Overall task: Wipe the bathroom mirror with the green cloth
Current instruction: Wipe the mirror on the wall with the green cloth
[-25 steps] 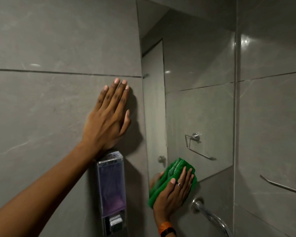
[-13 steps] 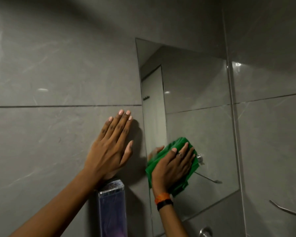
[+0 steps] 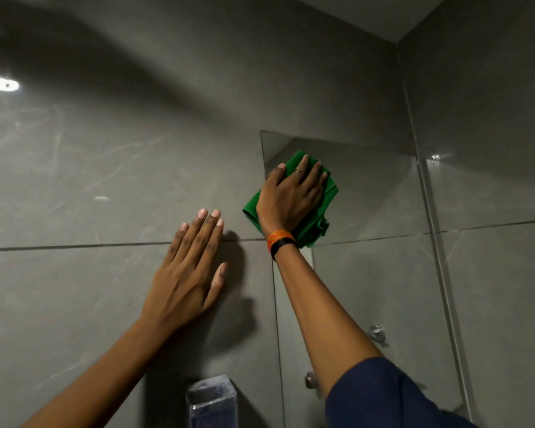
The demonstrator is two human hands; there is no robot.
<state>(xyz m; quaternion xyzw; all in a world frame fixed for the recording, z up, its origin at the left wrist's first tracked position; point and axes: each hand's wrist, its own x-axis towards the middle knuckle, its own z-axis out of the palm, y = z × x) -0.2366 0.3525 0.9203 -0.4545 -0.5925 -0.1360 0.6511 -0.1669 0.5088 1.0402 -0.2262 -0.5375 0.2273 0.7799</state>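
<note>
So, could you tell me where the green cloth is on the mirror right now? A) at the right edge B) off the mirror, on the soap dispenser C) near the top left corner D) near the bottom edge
C: the right hand presses the green cloth flat against the mirror just below its top left corner.

Green cloth (image 3: pixel 329 193), grey tiles (image 3: pixel 105 149)

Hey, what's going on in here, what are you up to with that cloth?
A person is wiping the bathroom mirror. The right hand presses a green cloth flat against the glass near its upper left corner. The left hand lies spread on the grey tiled wall beside the mirror, apparently for support. The top of a soap dispenser shows below.
</note>
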